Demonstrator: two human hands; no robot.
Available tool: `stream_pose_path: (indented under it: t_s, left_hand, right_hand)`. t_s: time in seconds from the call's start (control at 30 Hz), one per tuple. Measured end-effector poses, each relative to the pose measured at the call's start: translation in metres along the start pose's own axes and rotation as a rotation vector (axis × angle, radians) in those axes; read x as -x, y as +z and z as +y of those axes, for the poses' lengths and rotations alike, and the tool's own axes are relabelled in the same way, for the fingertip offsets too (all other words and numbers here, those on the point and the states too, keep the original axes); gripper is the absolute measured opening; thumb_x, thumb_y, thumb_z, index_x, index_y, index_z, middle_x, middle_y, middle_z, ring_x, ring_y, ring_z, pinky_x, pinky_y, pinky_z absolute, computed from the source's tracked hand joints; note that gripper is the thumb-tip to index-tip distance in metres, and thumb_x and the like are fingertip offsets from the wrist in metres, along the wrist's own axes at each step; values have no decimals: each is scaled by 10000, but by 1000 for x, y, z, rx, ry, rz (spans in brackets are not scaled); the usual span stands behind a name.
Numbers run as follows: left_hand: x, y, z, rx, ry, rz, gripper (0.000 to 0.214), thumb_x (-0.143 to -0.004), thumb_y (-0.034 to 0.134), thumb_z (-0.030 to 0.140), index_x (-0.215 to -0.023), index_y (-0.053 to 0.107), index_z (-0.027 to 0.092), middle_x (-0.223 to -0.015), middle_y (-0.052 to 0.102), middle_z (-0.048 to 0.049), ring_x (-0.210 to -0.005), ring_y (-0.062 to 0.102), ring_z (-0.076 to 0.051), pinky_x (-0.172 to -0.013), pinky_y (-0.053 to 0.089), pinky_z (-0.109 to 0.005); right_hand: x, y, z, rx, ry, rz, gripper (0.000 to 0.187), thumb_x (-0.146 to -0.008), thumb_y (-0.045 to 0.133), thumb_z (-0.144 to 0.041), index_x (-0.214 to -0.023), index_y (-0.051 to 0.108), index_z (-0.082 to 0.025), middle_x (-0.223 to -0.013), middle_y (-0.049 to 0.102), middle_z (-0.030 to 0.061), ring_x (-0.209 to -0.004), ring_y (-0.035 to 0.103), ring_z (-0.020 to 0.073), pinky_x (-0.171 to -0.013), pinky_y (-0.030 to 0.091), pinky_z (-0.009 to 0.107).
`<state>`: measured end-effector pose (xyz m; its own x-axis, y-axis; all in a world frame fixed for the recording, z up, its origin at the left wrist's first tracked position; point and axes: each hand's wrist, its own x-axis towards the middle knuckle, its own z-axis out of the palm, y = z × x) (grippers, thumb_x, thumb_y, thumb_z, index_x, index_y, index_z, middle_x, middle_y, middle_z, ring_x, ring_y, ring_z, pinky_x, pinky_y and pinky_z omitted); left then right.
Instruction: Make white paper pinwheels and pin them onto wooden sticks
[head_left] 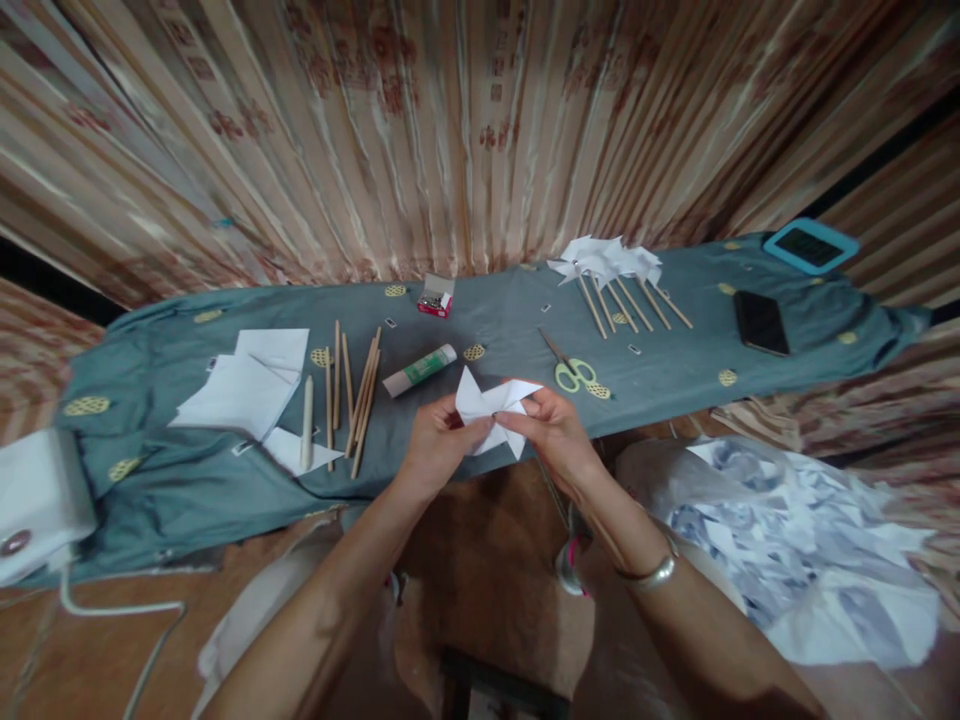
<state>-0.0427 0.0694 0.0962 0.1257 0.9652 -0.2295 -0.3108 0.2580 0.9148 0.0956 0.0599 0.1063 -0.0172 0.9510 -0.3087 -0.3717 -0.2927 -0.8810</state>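
At the table's (514, 312) near edge, left hand (441, 436) and right hand (553, 432) are pinching a paper pinwheel (491, 402), ideally pressing lightly.

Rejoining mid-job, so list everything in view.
Folded paper: one, white, between hands
Pinwheels: several, white on tan sticks, back right
Scissors: one, green handles, right of folded paper
Tube: one, pale with green, left of folded paper
Box: one, red, behind tube
Loose sticks: several, tan, left of tube
Rod: one, whitish, beside loose sticks
Paper sheets: several, white, left
Phone: one, black, right
Framed device: one, blue, far right
Appliance: one, white, far left
Cloth: one, greenish, across centre
Scraps: many, whitish, lower right
Curtains: count unclear, beige, behind
Bangle: one, silver, right wrist
Left hand, right hand: two, bare, holding folded paper
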Motion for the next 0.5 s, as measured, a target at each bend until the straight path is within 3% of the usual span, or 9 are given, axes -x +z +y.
stream_pose_path:
  t_s: [0.27,0.5]
  left_hand:
    - [11,-4,6,-16,8,32,279,-444,824,262,-657,698,135,-587,653,19,-510,514,-96,-521,408,-220]
    - [19,-12,14,-72,42,54,276,-446,832,275,-650,699,146,-601,657,17,-540,532,-111,-555,435,-237]
  right_hand:
    - [5,5,1,-8,4,-26,532,-459,871,-263,-919,607,-222,-702,744,-47,-584,662,150,-635,542,295]
    - [5,10,4,38,-9,-112,497,-483,886,-307,-902,632,-224,-744,742,-34,-628,673,161,-673,556,309]
